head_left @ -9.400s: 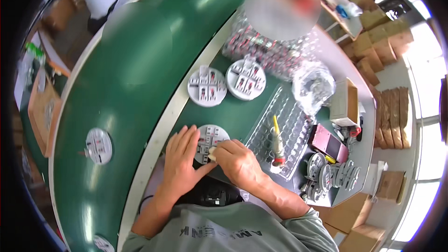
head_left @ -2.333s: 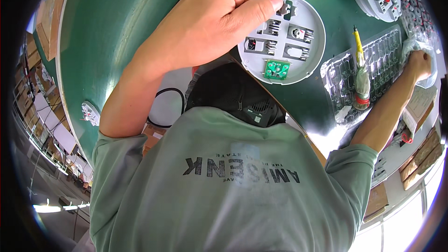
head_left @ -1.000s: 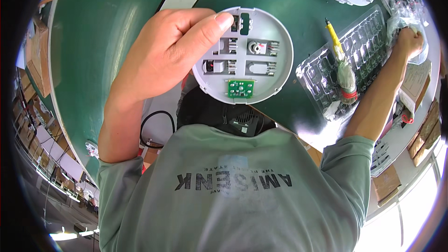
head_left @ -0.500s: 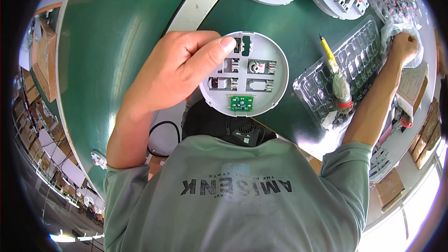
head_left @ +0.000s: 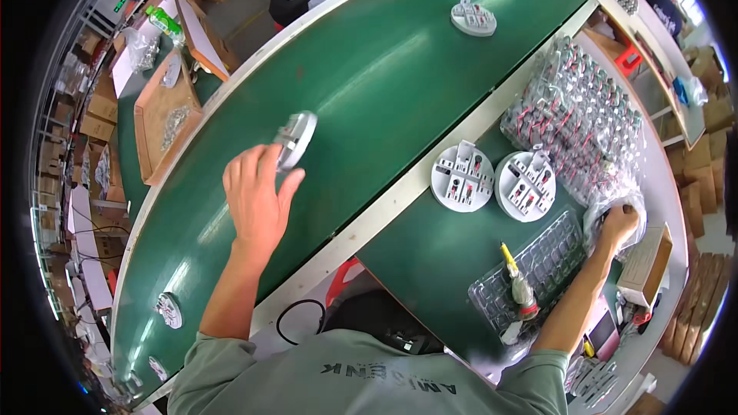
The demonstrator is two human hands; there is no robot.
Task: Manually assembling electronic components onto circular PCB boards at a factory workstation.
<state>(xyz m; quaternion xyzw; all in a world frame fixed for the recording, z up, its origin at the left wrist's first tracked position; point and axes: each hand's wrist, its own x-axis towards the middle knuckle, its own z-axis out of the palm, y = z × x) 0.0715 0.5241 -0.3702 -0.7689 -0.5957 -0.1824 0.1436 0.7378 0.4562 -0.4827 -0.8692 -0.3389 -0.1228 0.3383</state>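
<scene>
**Left hand on disc at belt, right hand in bag**

The left hand is reaching out over the green belt, fingertips pinching the edge of a white disc that is tilting on its rim on the belt. The right hand is sitting in a clear bag at the bench's right; its fingers are hidden, so their state cannot be told. Two more discs are lying just beside each other on the bench. A clear tray is lying near the right forearm.
</scene>
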